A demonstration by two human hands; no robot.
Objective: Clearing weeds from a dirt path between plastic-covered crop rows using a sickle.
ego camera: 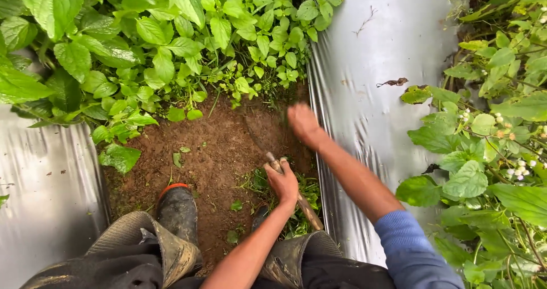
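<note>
Item: hand weeding of a bare soil strip point(216, 152) between two sheets of silver plastic mulch point(387, 44). Left hand point(283, 182): fingers wrapped fully round the wooden handle point(305, 206) of a short hoe; its dark blade point(263, 132) lies on the soil at 11 o'clock from that hand. Right hand point(303, 124): motion-blurred, at 1 o'clock from the left hand, beside the blade and the edge of the weeds point(188, 44); whether it grips anything cannot be told. Weeds: dense broad-leaved growth from 10 to 12 o'clock. Cut greenery point(302, 201) lies under the handle. Rubber boot point(178, 209): at 9 o'clock from the left hand. Handling note, as judgement: keep the blade shallow, cut at the roots, and stay off the plastic edge at 3 o'clock, which would tear easily.
</note>
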